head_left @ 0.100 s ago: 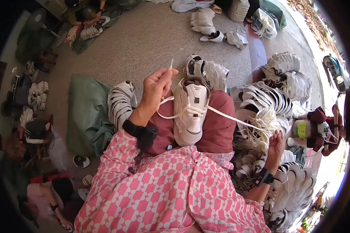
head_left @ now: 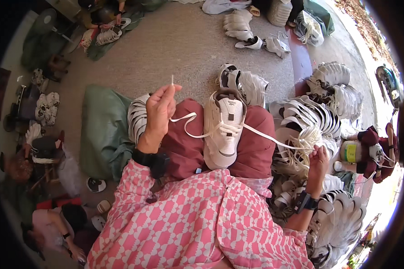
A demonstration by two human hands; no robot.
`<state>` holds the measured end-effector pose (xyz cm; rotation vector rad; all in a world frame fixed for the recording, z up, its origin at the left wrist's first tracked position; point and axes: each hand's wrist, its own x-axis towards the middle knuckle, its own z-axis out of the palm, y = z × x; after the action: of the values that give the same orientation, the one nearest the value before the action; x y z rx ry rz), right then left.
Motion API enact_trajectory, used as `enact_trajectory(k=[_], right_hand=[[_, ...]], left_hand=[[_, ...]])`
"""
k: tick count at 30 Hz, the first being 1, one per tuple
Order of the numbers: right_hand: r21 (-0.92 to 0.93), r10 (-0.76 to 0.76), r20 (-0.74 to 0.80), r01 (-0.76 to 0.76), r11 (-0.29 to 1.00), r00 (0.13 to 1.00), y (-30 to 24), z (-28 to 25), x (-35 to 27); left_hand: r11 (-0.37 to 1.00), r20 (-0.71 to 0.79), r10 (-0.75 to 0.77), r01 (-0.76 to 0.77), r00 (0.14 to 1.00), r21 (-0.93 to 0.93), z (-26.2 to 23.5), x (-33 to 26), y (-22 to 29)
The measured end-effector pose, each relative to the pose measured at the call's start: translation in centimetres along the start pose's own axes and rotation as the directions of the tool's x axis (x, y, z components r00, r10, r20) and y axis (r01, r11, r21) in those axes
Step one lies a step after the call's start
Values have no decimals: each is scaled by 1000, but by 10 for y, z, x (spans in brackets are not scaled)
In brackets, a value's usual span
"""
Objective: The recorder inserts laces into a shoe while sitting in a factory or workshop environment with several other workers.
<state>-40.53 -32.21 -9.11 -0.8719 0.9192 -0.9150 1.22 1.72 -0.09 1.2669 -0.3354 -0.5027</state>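
A white and beige sneaker (head_left: 224, 148) rests between my thighs, toe toward me, its opening facing away. A white shoelace (head_left: 269, 136) crosses its lower eyelets, with one end running out to each side. Up and to the left of the shoe, my left hand (head_left: 160, 110) pinches one lace end, the tip poking up above the fingers. That side of the lace hangs in a loose curve. Off to the right, my right hand (head_left: 318, 165) has its fingers curled around the other end, which runs fairly straight from the shoe.
Bundled white shoe uppers (head_left: 312, 114) and a heap of loose laces (head_left: 307, 139) lie to my right. More uppers (head_left: 251, 87) sit beyond my knees. A green sheet (head_left: 103, 130) is on the left. Co-workers sit around, one at the far right (head_left: 384, 148).
My left hand has moved left, away from the shoe, with the lace end still pinched. My right hand stays in nearly the same place, and the view has shifted slightly.
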Motion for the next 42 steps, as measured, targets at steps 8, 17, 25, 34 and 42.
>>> enact_trajectory(k=[8,17,25,34,42], right_hand=[[-353,77,387,70,933,919,20,167,-9],[-314,20,581,202,928,813,62,250,9],[-564,98,769,598,569,632,67,272,7],[-468,69,752,458,756,655,64,266,-6],[-476,72,739,445,758,669,71,273,-10]], left_hand=[[899,-498,353,-434,792,-52,-94,-21,77],[781,-402,564,-308,722,543,-70,-37,109],[420,646,386,-748,659,513,41,-19,-2],[418,598,253,-643,761,641,52,-18,-45],[367,580,160,-594,799,716,65,-7,-55]])
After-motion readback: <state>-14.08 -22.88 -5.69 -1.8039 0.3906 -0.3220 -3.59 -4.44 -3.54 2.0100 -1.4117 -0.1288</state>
